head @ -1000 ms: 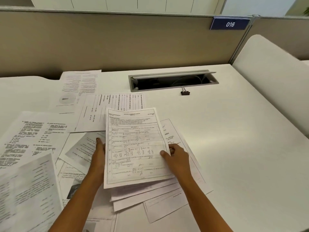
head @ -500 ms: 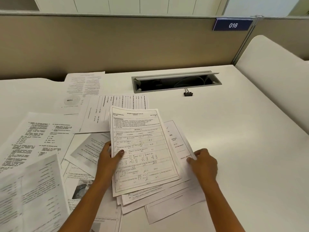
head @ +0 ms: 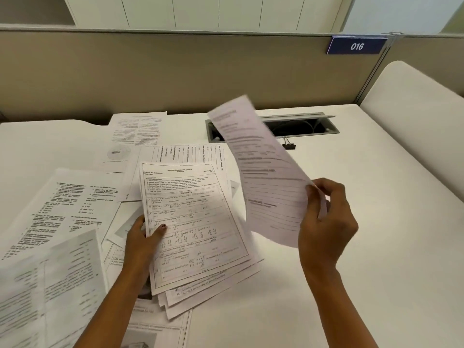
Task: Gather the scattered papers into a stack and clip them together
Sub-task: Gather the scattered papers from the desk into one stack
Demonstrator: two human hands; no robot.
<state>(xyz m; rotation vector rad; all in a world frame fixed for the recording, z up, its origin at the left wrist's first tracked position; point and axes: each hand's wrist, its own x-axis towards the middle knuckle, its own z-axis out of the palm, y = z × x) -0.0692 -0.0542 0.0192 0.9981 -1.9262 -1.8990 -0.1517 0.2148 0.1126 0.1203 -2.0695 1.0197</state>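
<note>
With right hand, now pinches one sheet lifted off the desk; with left hand, still grips the gathered stack.

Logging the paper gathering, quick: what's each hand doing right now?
Left hand: grips the stack, thumb on top.
Right hand: pinches a sheet by its edge, in the air.

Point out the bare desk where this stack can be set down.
Bare desk runs right of the stack, from the binder clip and cable tray down to the near edge, under the right hand and its lifted sheet. Left of the left hand, loose papers overlap everywhere.
</note>
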